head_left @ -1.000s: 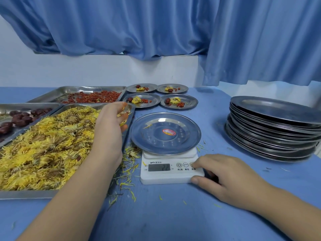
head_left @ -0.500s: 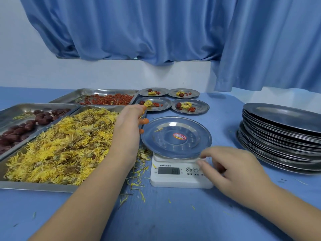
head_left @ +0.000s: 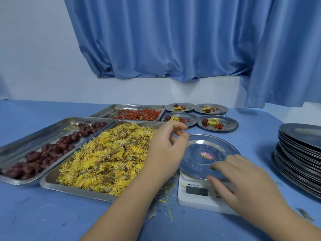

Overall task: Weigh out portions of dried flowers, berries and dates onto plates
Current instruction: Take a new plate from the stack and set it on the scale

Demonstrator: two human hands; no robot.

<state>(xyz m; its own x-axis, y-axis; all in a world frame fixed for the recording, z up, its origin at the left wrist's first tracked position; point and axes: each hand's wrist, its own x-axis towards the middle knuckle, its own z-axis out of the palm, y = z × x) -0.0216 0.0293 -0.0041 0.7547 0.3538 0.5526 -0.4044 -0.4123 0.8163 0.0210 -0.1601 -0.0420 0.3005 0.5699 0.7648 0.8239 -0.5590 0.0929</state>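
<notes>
Plate [head_left: 195, 160], unreadable red sticker [head_left: 206, 155], on scale [head_left: 194, 200], left hand [head_left: 165, 150] grip unclear, right hand [head_left: 246, 180] spread

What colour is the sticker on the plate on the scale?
Red, an oval sticker, clearest in the head view.

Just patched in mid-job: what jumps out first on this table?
The big tray heaped with yellow dried flowers dominates the left-centre, with the left hand over its right end. Next comes the plate on the white scale at centre, the right hand over both. A tall stack of plates stands at far right.
</notes>
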